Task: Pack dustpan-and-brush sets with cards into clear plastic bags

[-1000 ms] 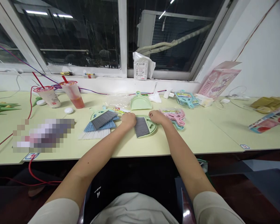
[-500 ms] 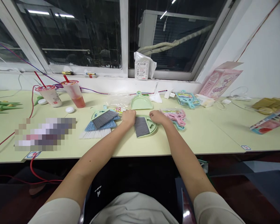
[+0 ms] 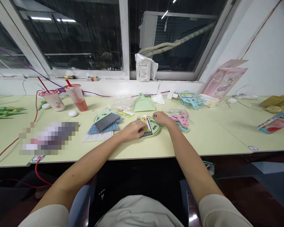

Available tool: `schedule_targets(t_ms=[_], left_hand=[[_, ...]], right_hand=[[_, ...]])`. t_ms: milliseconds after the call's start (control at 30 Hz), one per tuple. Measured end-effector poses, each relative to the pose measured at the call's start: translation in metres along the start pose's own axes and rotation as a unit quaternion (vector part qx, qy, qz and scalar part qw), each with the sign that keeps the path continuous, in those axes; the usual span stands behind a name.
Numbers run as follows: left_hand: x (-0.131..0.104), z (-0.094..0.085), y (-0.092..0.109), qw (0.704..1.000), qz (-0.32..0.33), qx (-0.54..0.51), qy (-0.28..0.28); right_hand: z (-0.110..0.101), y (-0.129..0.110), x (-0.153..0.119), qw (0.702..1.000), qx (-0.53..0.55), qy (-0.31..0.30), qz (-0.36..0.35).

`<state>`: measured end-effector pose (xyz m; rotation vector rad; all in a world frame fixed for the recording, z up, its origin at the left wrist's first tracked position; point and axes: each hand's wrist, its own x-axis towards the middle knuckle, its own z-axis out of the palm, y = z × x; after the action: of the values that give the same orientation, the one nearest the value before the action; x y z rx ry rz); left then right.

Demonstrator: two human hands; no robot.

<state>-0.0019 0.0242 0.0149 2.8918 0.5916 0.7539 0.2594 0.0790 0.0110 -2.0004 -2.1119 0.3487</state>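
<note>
Dustpan (image 3: 158, 130) at three o'clock from left hand (image 3: 133, 130), which grips card (image 3: 145, 121) over brush (image 3: 147, 134), at eight o'clock from right hand (image 3: 160, 118), fingers curled, hold unclear.

Head cam, fwd/dwn over tbl (image 3: 201, 137)

Passable ctr-R of frame via broad bare desk (image 3: 210, 135) btwn pink pack (image 3: 177, 114) & far-R carton (image 3: 274, 122). Passable too, lower ctr: small gap btwn forearms (image 3: 97, 154), below pan (image 3: 158, 129). Blocked mid-frame by L hand (image 3: 132, 130) w/ card (image 3: 144, 120) over pan, plus R hand (image 3: 161, 118) at far rim. Blocked ctr-L by brushes (image 3: 107, 123), just above ctr by 2nd pan (image 3: 144, 105), upper L by tall cups (image 3: 75, 98).
</note>
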Motion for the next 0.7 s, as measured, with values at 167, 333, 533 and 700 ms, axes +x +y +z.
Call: schedule_targets(t_ms=[167,333,533,700], left_hand=[[0.006,0.009,-0.016,0.996,-0.064,-0.030,0.062],[0.009,0.022,-0.034,0.994,-0.104,-0.018,-0.031],[0.002,0.015,-0.034,0.986,-0.108,-0.034,-0.124],[0.003,0.011,-0.027,0.985,-0.112,-0.023,-0.132]], right_hand=[[-0.001,-0.006,-0.004,1.000,0.006,0.004,-0.012],[-0.002,-0.012,-0.008,1.000,0.011,0.008,-0.013],[-0.003,-0.013,-0.010,1.000,0.018,0.013,-0.016],[-0.004,-0.015,-0.013,1.000,0.026,0.013,-0.007]])
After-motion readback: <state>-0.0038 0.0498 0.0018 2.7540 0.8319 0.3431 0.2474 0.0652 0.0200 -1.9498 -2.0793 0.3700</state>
